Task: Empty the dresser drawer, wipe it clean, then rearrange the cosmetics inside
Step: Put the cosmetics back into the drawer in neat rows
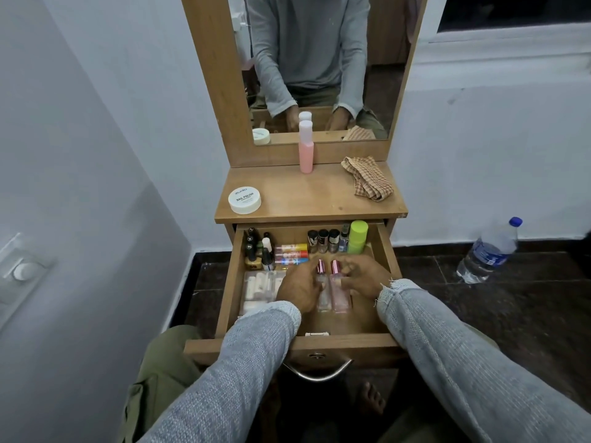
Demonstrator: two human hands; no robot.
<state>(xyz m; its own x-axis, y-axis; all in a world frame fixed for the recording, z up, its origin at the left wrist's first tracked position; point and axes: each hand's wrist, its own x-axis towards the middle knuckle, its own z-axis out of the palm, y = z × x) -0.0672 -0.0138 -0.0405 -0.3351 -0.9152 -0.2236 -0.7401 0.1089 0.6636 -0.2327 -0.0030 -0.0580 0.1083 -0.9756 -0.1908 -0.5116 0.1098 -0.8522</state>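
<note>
The wooden dresser drawer (388,251) is pulled out and holds cosmetics. Two clear bottles with pink metallic caps lie side by side in its middle. My left hand (297,290) grips the clear bottle (323,295); my right hand (359,276) grips the pink bottle (339,294). Small dark nail polish bottles (256,251) stand at the back left, lip balm tubes (291,252) lie beside them, and more polish bottles (323,240) and a green-capped bottle (358,236) stand at the back right. A clear pouch (260,289) lies at the left.
On the dresser top sit a white nail polish remover tub (244,199), a tall pink bottle (306,148) and a checked cloth (367,179), below a mirror (319,59). A plastic water bottle (489,251) stands on the dark floor at the right. A wall is close on the left.
</note>
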